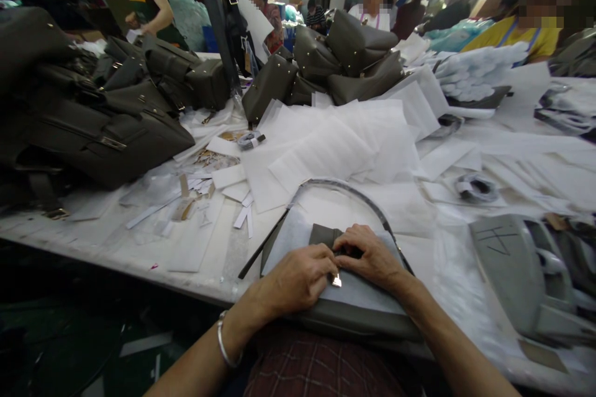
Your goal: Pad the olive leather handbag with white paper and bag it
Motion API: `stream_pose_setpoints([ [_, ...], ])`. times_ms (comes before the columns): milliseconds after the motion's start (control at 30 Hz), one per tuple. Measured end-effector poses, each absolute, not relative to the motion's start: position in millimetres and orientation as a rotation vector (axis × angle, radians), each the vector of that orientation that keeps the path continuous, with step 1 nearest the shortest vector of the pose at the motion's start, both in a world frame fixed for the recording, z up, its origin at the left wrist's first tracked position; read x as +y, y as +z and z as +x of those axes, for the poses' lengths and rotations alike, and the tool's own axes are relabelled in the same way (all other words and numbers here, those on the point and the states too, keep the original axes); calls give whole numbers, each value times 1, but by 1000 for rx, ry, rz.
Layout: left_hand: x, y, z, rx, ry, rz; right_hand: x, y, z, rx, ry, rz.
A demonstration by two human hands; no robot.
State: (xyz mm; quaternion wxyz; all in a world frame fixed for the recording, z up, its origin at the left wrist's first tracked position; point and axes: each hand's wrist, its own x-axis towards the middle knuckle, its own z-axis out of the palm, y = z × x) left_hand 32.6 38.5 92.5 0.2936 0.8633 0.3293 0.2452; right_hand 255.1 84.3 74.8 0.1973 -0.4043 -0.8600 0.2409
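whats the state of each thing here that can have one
left hand, fingers bent at the metal clasp
right hand, fingers bent by the dark flap
near bag, lying flat, partly under a white sheet
handle, arched outward
loose white sheets, spread overlapping
coil at right, wound up
far bags, heaped
bracelet, around left wrist

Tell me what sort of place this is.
Probably a handbag workshop: dark handbags lie heaped on a long table, white packing sheets are spread nearby, and several people are around the room.

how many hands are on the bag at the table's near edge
2: the left hand by the shiny metal piece, the right hand at the dark flap; no other hand shows there.
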Motion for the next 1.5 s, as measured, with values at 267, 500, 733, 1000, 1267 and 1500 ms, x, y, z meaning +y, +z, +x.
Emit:
stream_pose_setpoints([
  [267,8,92,29,928,569,2492,85,75,254,-2376,746,-1125],
  [500,-1,78,29,1003,458,2533,85,71,254,-2446,690,-1135],
  [733,-1,77,30,972,475,2538,79,100,247,-2737,705,-1046],
  [1000,-10,58,32,959,648,2624,64,101,251,-2731,962,-1054],
  [1267,-13,54,34,968,668,2701,68,103,249,-2828,875,-933],
  [1500,-14,65,38,1060,479,2665,72,108,237,-2868,971,-1022],
])
